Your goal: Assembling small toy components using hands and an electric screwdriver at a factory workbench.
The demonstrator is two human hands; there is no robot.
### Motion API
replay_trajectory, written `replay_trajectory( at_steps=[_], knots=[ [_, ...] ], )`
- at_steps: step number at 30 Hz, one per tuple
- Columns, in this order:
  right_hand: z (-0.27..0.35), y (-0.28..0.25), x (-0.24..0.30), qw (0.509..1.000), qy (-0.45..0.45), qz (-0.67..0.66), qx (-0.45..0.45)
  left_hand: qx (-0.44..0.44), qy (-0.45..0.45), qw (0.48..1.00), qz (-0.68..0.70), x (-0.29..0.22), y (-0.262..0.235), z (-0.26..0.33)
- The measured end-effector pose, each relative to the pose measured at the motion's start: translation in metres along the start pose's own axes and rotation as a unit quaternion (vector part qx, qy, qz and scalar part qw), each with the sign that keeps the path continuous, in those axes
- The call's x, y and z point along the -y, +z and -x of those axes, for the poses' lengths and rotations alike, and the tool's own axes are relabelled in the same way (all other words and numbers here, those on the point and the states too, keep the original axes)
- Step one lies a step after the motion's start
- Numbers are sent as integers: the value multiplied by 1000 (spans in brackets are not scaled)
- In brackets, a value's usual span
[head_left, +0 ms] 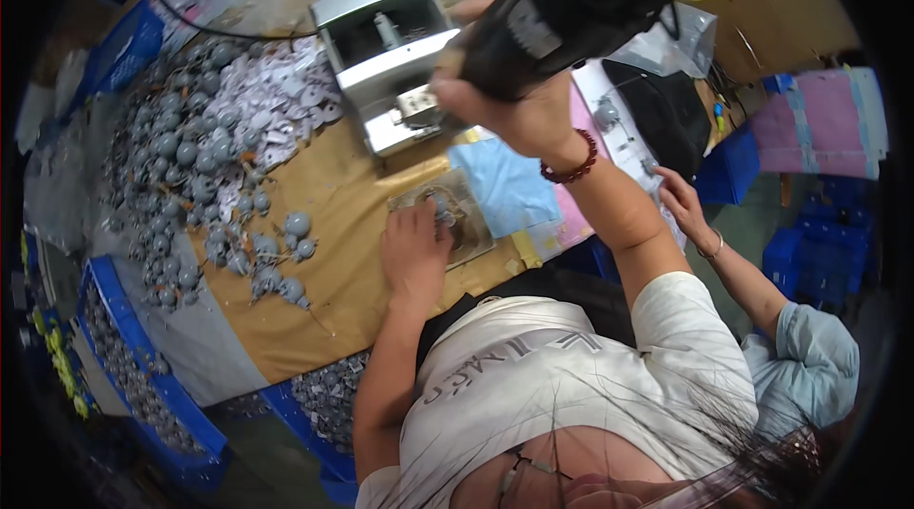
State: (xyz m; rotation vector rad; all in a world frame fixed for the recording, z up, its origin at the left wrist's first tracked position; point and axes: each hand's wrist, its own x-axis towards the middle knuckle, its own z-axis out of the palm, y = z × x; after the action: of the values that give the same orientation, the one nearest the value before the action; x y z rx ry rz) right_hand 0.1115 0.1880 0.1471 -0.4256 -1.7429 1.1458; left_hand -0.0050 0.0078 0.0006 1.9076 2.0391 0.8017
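Evidently for easy reach, a blue bin (288,417) filled with small grey parts is set at the near left edge of the table (295,342). Farther in, a flat plate (474,240) is lying on brown paper, its left side covered by the left hand (414,247); the fingers are bent down at a small grey part (443,208), probably so that it is kept steady, though whether it is pinched cannot be told. To the left, grey round pieces (205,142) are heaped, likely to be picked from freely. Beyond the plate, a black tool (533,38) is held up by the right hand (519,119), closed around its body, apparently to be kept clear of the plate. Behind that hand, to its left, a silver machine (367,78) is stood.
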Motion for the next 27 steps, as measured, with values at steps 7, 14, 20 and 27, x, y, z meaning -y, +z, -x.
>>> replay_trajectory(
  at_steps=[7,14,20,27],
  knots=[
    [-28,10,-27,999,0,38,-36,-14,-3,1000,22,-3,3,-2],
    [-39,27,-54,993,100,24,-53,-20,4,1000,23,-2,3,-2],
    [-20,37,-35,983,185,-2,-4,-46,12,999,12,3,10,1],
    [53,40,-11,978,200,-31,42,-20,2,1000,9,3,7,0]
  ],
)
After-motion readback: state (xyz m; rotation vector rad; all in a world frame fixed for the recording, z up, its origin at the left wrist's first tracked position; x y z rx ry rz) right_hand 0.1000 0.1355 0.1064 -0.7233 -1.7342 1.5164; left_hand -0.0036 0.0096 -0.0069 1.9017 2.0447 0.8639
